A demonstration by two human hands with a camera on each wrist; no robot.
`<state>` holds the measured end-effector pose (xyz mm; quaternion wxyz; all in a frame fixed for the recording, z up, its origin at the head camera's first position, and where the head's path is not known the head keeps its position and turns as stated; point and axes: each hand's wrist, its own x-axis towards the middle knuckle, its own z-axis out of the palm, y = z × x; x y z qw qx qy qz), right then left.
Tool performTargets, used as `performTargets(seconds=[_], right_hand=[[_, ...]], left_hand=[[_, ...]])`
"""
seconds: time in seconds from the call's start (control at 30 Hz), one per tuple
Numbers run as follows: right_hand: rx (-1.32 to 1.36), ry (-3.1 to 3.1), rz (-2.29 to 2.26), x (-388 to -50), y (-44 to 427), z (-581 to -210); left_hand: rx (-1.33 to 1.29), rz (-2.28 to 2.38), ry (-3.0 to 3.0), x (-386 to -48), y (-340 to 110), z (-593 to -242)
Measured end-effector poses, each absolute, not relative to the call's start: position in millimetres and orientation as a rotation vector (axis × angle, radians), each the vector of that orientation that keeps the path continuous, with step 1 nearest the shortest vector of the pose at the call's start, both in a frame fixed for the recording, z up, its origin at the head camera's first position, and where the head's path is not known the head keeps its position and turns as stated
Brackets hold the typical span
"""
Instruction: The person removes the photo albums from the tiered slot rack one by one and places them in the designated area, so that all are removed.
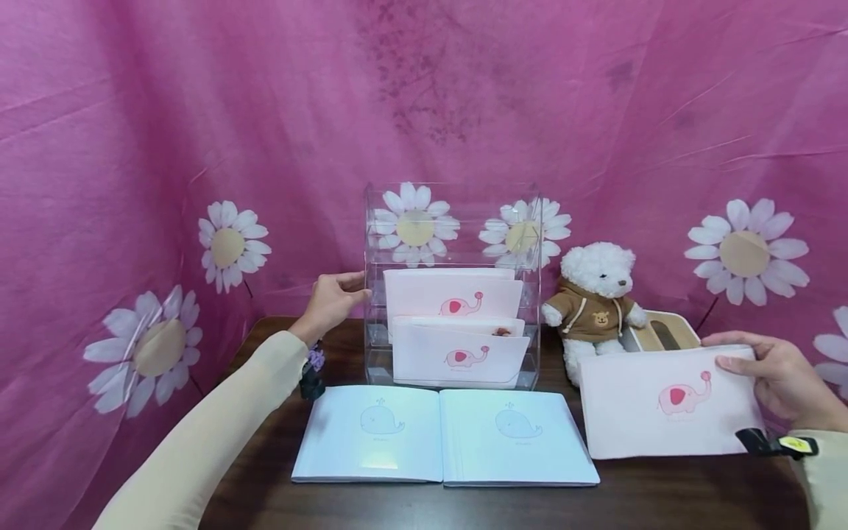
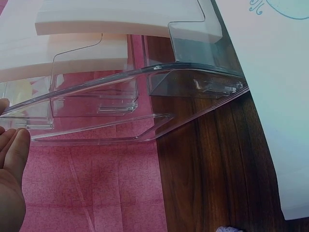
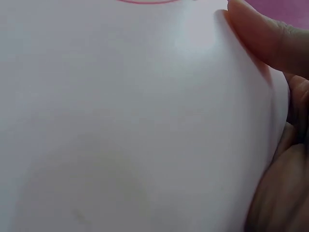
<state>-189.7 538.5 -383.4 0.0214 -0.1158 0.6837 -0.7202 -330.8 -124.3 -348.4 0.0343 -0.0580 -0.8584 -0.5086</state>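
Note:
A clear acrylic display rack (image 1: pixel 457 259) stands upright at the back of the table, and my left hand (image 1: pixel 334 303) pinches its left edge. In the left wrist view, a thumb and fingers lie on either side of the transparent side panel (image 2: pixel 159 68). Pink elephant booklets stand in two tiers of the rack, an upper set (image 1: pixel 417 294) and a lower set (image 1: pixel 424 361). At the right, my right hand (image 1: pixel 791 379) grips a pink elephant booklet (image 1: pixel 629 423) by its right edge, thumb in front. Its other fingers are mostly hidden behind the cover.
Two light blue whale booklets, left (image 1: pixel 338 449) and right (image 1: pixel 517 467), lie side by side before the rack. A white teddy bear (image 1: pixel 599 318) in a brown hoodie sits right of it, beside a white box with a wooden top (image 1: pixel 676 331). Pink flowered cloth (image 1: pixel 298 147) surrounds the dark table (image 1: pixel 265 504).

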Motion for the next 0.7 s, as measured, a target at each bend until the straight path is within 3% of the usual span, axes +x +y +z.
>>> performTargets(seconds=[0.4, 0.7], right_hand=[[-0.210, 2.035, -2.119, -182, 569, -433], [0.232, 2.511, -1.590, -187, 563, -452]], left_hand=[[-0.149, -1.545, -2.663, -332, -124, -349], [-0.168, -1.528, -2.642, -332, -124, -349]])
